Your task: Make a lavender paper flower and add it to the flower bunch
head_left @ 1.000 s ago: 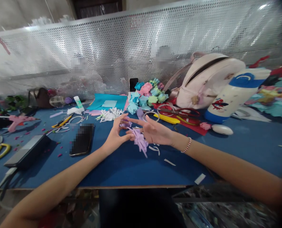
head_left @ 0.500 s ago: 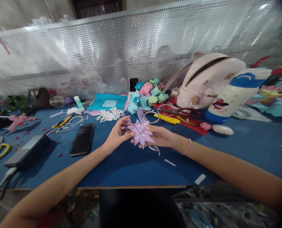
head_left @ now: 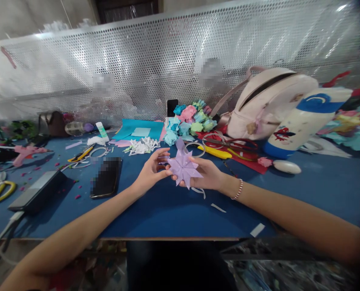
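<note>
A folded light-purple paper star (head_left: 185, 166) with several points faces me above the middle of the table. Its right side is gripped by my right hand (head_left: 208, 173), thumb on the front and fingers behind. My left hand (head_left: 153, 169) meets the left points with thumb and curled fingertips, and a bit of purple shows between those fingers. Behind the star stands a strip of the same purple paper (head_left: 180, 145). A roll of tape (head_left: 194, 149) and a yellow cutter (head_left: 214, 152) lie just beyond my right hand.
Crumpled paper flowers (head_left: 187, 121) are heaped at the back beside a pink backpack (head_left: 258, 109). A white bottle with blue ends (head_left: 304, 123) leans at right. A black phone (head_left: 106, 178), a power bank (head_left: 37, 190), scissors (head_left: 4, 192) and a pink glue gun (head_left: 26, 153) lie at left.
The star has shifted slightly right and turned a little in my hands. My right hand still holds it, and my left hand stays at its left points.
</note>
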{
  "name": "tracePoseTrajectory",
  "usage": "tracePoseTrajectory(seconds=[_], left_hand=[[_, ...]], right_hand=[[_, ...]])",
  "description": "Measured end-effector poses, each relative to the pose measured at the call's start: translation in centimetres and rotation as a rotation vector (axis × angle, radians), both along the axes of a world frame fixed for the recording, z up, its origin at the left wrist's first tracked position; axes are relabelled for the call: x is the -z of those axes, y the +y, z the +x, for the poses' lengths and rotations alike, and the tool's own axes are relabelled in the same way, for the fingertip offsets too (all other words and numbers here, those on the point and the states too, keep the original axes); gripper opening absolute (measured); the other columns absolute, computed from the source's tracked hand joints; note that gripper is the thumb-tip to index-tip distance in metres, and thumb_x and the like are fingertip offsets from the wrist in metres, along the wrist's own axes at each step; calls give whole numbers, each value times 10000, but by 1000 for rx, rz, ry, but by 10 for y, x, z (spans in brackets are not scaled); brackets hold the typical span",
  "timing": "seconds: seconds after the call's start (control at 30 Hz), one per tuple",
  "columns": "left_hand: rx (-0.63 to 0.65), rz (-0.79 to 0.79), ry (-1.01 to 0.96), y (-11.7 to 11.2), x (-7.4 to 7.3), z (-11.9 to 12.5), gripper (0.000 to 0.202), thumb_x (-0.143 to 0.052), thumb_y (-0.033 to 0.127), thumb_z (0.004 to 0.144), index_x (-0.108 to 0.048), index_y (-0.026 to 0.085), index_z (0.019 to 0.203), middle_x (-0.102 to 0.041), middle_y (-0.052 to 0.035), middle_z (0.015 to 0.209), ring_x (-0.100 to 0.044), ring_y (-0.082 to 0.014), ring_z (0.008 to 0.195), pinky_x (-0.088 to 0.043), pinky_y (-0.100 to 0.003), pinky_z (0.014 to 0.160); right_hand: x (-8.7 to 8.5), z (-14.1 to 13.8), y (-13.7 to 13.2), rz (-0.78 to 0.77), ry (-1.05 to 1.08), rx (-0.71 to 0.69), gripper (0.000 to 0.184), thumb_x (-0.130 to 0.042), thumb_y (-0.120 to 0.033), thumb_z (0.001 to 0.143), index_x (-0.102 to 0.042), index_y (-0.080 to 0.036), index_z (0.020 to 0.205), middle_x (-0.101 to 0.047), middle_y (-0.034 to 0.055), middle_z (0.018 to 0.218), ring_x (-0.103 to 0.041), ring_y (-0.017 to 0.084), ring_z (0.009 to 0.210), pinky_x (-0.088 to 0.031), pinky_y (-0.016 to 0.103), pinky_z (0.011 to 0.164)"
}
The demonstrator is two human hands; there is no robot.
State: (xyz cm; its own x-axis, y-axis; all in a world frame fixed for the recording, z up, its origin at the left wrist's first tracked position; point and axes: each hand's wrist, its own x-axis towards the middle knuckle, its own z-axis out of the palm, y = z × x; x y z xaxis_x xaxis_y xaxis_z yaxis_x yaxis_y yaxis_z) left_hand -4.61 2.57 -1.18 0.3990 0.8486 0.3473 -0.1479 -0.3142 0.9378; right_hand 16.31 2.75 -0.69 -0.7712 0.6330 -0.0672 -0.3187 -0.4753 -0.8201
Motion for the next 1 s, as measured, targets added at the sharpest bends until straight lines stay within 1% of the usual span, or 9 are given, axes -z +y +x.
tracePoseTrajectory(seconds=[0.23,0.43,0.57,0.7,0.8,0.87,0.9,1.0], left_hand=[[41,-1,-23,0,-1,0,740,-842,487,671,-543,257,1307,-541,-82,1212,-525,-223,1087,-432,-302,889],[62,12,-26,-1,0,0,738,-838,494,676,-542,262,1311,-552,-89,1217,-534,-232,1072,-438,-310,881],[74,26,-20,0,0,-1,744,-829,519,681,-540,264,1317,-550,-85,1214,-540,-226,1052,-443,-316,885],[86,55,-15,0,0,-2,781,-817,576,666,-537,261,1323,-554,-90,1218,-545,-233,1053,-461,-325,884],[81,71,-10,-2,-1,-1,777,-756,641,703,-535,243,1332,-558,-107,1239,-548,-249,1093,-464,-350,934],[29,92,-20,-1,-3,-2,728,-676,672,766,-540,227,1325,-560,-122,1260,-549,-261,1126,-468,-371,960],[-23,110,-33,0,-5,-4,681,-632,669,807,-545,224,1315,-563,-124,1264,-554,-260,1133,-472,-377,962],[-265,201,-54,10,-14,-12,487,-553,567,913,-555,235,1269,-580,-109,1261,-569,-234,1140,-482,-376,963]], right_hand=[[0,0,0,6,56,-21,369,-446,-436,909,-610,-151,1075,-679,139,997,-641,216,873,-515,360,784],[-2,0,-2,-54,42,-9,400,-431,-460,930,-624,-143,1078,-694,132,976,-652,210,846,-515,350,772],[-1,1,-1,-46,48,-32,439,-437,-485,942,-602,-129,1139,-690,144,1047,-662,200,867,-519,335,793],[2,2,1,0,111,-95,438,-537,-464,909,-574,-127,1185,-679,146,1141,-675,185,894,-529,305,810],[1,3,2,7,145,-75,453,-569,-445,896,-547,-145,1236,-663,140,1202,-677,186,938,-533,302,818],[-2,4,4,22,135,-46,490,-555,-460,899,-524,-156,1282,-646,139,1242,-670,194,992,-529,317,849],[-4,5,5,32,120,-25,506,-540,-472,903,-513,-159,1299,-638,138,1259,-663,199,1023,-523,329,876],[-12,10,11,71,64,77,511,-483,-494,931,-485,-180,1333,-600,125,1323,-634,207,1113,-489,373,979]])
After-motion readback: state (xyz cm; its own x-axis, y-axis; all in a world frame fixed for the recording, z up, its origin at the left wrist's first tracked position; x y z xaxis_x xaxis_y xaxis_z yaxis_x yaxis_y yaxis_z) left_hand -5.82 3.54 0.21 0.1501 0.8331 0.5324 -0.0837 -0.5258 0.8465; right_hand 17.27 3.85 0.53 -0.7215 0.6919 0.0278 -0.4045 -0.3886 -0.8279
